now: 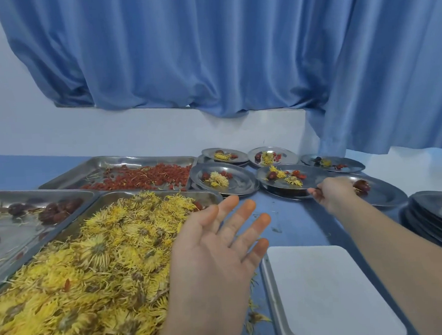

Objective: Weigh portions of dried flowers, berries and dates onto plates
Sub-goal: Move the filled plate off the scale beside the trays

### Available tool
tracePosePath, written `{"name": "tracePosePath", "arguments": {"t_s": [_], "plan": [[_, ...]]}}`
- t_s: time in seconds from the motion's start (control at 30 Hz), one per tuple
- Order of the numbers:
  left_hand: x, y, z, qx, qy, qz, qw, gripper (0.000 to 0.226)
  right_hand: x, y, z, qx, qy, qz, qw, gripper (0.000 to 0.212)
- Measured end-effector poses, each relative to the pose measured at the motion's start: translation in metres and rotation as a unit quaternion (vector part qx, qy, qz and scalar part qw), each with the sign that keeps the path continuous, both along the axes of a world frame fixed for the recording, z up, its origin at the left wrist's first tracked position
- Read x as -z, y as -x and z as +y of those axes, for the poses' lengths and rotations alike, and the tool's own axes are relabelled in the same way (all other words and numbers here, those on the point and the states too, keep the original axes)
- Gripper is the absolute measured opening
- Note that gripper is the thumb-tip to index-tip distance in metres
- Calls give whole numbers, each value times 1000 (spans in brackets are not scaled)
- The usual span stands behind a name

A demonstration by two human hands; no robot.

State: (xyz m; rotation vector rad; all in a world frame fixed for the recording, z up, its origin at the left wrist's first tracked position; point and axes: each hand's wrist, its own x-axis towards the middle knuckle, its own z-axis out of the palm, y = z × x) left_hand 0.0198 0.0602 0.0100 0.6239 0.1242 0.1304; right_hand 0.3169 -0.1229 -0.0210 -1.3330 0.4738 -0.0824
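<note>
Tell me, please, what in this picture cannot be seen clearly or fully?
Head view:
- White scale: any display, cut off by the bottom edge.
- Right hand: its grip, hidden by its own back.
- Plate with a date: left part, under that hand.
- Stack of plates: number, cut off by the right edge.

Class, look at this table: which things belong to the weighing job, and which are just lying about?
Belong: dried flowers, berries, dates, filled plates, plate with one date held by the right hand, stack of spare plates, white scale platform.
Lying about: blue curtain, white wall, loose petals on the tabletop.
</note>
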Motion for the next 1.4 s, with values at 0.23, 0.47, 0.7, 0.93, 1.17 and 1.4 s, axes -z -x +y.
{"name": "tracePosePath", "arguments": {"t_s": [0.23, 0.47, 0.7, 0.93, 1.17, 1.4], "plan": [[2, 1, 1, 3, -3, -8, 1000, 38, 2, 9, 3, -42, 40, -1, 998, 41], [1, 2, 0, 4, -12, -22, 1000, 48, -5, 26, -5, -108, 33, -20, 993, 44], [1, 2, -9, 23, -109, -23, 993, 48, -24, 66, -18, -173, 103, -37, 979, 10], [4, 3, -17, 56, -184, -33, 981, 45, -85, 159, -44, -266, 136, -95, 949, 5], [5, 9, -30, 104, -240, -50, 964, 29, -117, 211, -118, -262, 360, -143, 884, 5], [8, 14, -41, 124, -278, -57, 951, 29, -109, 230, -170, -227, 770, -60, 594, 29]]}}
